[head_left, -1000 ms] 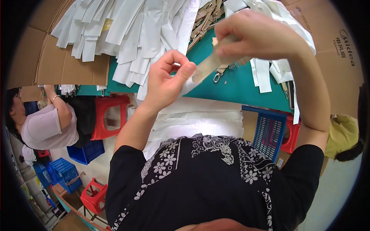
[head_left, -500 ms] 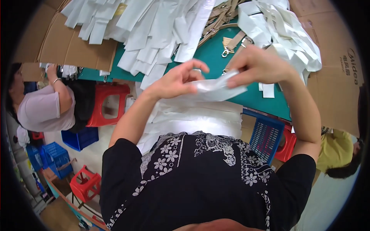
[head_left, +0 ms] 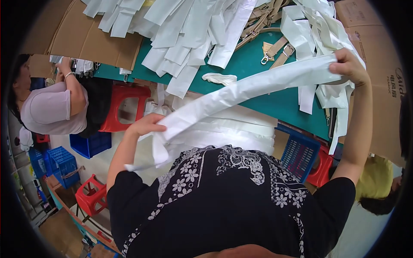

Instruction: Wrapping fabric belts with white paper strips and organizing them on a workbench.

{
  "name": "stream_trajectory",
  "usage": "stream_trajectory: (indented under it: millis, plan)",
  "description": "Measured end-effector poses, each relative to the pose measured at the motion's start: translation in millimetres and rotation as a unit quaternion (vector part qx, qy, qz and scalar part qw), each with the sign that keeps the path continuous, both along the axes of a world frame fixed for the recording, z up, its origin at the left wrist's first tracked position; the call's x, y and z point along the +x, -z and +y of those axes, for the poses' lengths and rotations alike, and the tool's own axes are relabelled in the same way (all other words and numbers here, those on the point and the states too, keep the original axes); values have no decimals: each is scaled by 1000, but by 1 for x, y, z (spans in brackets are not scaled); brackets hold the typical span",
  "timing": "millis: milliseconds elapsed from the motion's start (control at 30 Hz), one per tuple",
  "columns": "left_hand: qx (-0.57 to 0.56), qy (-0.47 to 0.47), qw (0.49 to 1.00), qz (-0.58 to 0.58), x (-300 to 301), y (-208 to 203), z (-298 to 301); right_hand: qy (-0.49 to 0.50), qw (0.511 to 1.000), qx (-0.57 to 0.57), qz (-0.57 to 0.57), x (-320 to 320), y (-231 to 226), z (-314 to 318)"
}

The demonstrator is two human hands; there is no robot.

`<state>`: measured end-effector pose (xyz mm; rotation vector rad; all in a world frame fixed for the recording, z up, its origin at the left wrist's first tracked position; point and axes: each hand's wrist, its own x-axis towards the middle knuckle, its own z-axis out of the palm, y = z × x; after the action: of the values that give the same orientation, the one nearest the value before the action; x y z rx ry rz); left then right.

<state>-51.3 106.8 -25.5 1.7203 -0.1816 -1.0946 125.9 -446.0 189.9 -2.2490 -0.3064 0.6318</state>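
A long, flat white wrapping strip point(head_left: 245, 88) is stretched slantwise in front of me, low at the left and higher at the right. My left hand point(head_left: 146, 124) pinches its lower end, from which a loose tail point(head_left: 160, 150) hangs over my forearm. At the upper end, the fingers of my right hand point(head_left: 350, 69) close round the strip, beside a heap of white strips point(head_left: 320, 30). On the green table point(head_left: 266, 103) beyond lies a small crumpled white piece point(head_left: 219, 78). Beige straps with metal clasps point(head_left: 279, 49) lie behind the strip.
A large pile of white strips point(head_left: 185, 30) covers the far table, beside cardboard point(head_left: 92, 36). More strips point(head_left: 241, 124) lie close to my body. A carton point(head_left: 374, 56) stands at right, a blue basket point(head_left: 297, 155) below. One person point(head_left: 51, 105) sits left, another point(head_left: 374, 180) right.
My hands have moved wide apart, the left down and left, the right out to the right. The white strip, bunched between them before, is now drawn out long.
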Motion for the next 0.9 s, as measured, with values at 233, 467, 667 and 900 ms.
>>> stream_trajectory:
  millis: [233, 467, 667, 900]
  plan:
    - [397, -59, 915, -38, -35, -9, 150, -137, 989, -9, -56, -33, 54, 107]
    - [48, -246, 930, -268, 35, -71, -65, -272, 942, -106, -168, -72, 72, 188]
    - [-225, -190, 951, -96, 65, -47, -160, -307, 915, -157, -208, -71, 60, 187]
    - [-148, -276, 941, -127, 64, -41, -161, -235, 942, -202, -128, -43, 25, 111]
